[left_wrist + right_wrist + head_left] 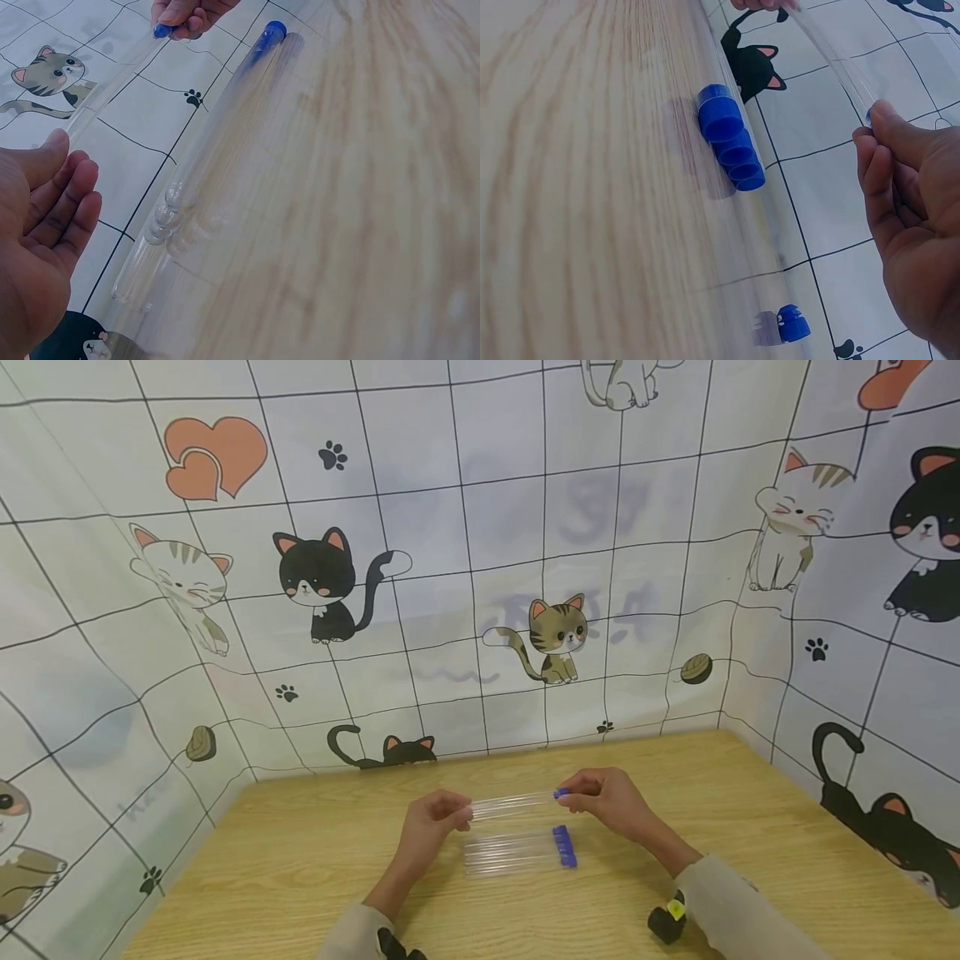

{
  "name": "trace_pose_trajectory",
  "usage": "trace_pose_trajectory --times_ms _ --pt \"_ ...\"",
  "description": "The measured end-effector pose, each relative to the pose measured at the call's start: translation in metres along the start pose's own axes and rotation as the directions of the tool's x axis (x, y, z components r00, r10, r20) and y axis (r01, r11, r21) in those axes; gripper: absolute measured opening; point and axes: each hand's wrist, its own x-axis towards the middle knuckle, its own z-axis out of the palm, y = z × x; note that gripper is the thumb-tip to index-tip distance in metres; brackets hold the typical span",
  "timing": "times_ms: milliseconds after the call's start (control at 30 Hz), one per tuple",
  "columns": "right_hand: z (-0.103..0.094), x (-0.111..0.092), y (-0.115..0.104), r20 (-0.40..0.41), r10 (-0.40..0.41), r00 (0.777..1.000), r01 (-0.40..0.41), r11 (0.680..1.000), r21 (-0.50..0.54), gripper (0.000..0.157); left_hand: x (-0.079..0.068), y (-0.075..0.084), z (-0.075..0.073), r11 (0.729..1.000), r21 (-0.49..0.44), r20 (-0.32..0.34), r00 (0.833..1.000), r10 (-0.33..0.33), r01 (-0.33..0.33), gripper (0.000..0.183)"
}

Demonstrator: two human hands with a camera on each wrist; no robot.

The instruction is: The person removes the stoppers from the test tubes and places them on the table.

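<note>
A clear test tube (513, 806) stretches between my two hands. My left hand (435, 825) pinches its rounded end between thumb and fingertips, with the other fingers loosely bent, as the left wrist view shows. At the tube's other end, my right hand (611, 802) pinches the blue cap (161, 31), mostly hidden by the fingers. Closer to me, several clear tubes (510, 856) lie side by side on the table, their blue caps (565, 847) lined up toward the right. A separate small blue cap (793, 324) sits on the table in the right wrist view.
The wooden table (300, 860) meets a white cloth backdrop (465, 552) printed with grid lines, cats and hearts, which stands behind it and along both sides. A black wrist device (666, 923) with a yellow mark is by the right sleeve (738, 902).
</note>
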Motion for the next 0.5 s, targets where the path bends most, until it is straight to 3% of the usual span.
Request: trace_pose_trajectory --times_ms 500 --pt "0.0001 0.0006 -0.0015 -0.042 -0.001 0.999 0.001 1.000 -0.004 0.018 -0.0020 0.0019 0.0013 1.000 -0.019 0.008 1.000 0.007 -0.007 0.025"
